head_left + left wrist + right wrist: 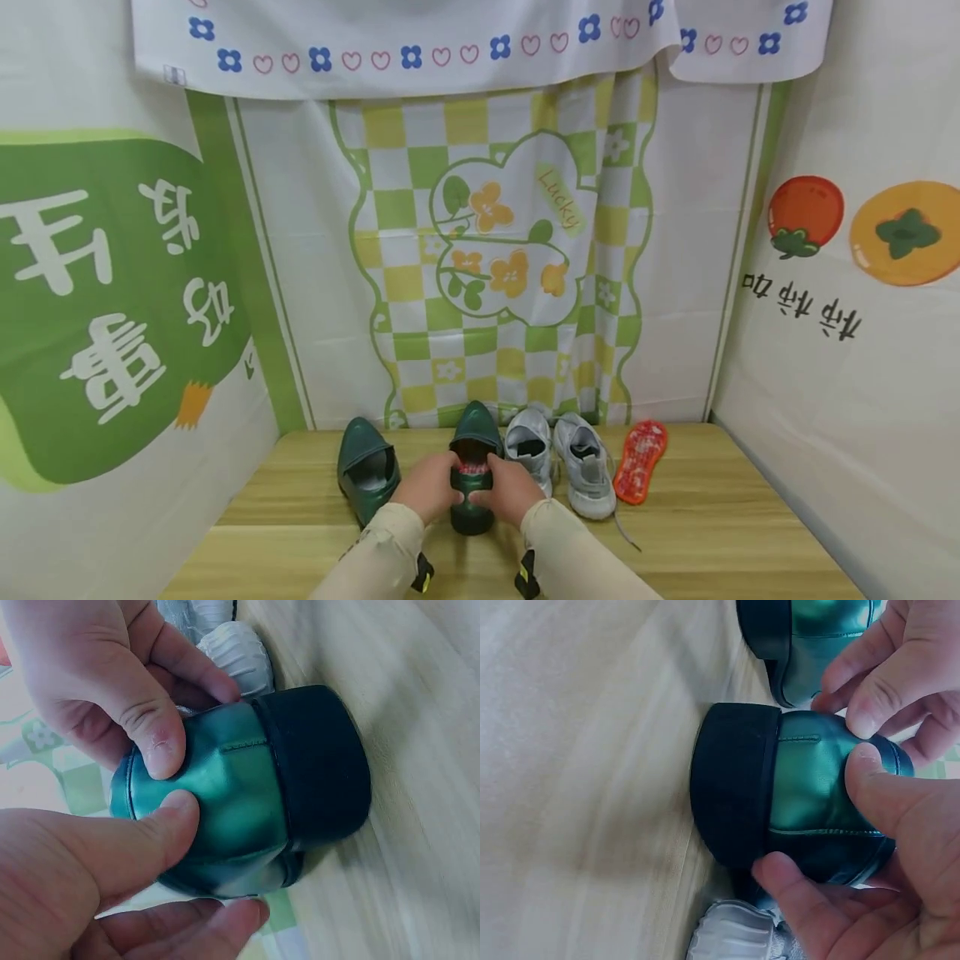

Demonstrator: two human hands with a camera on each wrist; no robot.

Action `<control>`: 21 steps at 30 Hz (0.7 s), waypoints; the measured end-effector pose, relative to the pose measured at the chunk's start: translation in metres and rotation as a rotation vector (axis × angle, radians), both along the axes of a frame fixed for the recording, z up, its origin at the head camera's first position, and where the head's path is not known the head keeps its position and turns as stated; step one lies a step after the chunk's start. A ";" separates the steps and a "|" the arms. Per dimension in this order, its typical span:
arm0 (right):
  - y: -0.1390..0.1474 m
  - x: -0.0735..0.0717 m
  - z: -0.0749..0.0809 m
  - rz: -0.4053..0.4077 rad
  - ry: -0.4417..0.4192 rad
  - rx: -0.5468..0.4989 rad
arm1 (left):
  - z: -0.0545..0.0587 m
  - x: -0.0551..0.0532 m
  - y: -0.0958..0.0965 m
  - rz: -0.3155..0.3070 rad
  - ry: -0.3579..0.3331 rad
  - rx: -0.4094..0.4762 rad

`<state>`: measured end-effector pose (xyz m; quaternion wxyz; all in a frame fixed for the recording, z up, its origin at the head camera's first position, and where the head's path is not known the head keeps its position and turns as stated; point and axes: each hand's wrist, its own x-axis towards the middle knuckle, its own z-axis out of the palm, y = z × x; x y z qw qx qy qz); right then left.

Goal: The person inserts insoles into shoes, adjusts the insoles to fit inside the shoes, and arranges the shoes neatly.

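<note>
A dark green leather shoe stands on the wooden surface, toe toward the back wall. My left hand and right hand grip its heel end from either side. Both thumbs press on the back of the green heel, above the black heel block, while other fingers lie along the shoe's sides. Inside the opening shows a red patterned insole, partly hidden by the hands. The matching green shoe stands left of my left hand, its inside pale.
Just right of the held shoe stand two grey sneakers, one with a lace trailing onto the wood. Farther right lies a red patterned insole with an orange edge. A checked cloth hangs behind, and printed cloth walls enclose both sides.
</note>
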<state>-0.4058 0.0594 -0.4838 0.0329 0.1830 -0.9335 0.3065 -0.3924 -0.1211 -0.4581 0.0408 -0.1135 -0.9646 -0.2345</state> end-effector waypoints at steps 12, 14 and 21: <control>0.044 0.046 0.025 0.085 -0.068 -0.027 | 0.003 0.025 -0.080 0.206 0.095 -0.206; 0.049 0.053 0.028 0.108 -0.049 -0.014 | 0.000 0.030 -0.084 0.164 0.053 -0.185; 0.069 0.078 0.029 0.215 -0.022 0.000 | 0.008 0.078 -0.052 0.014 -0.090 -0.176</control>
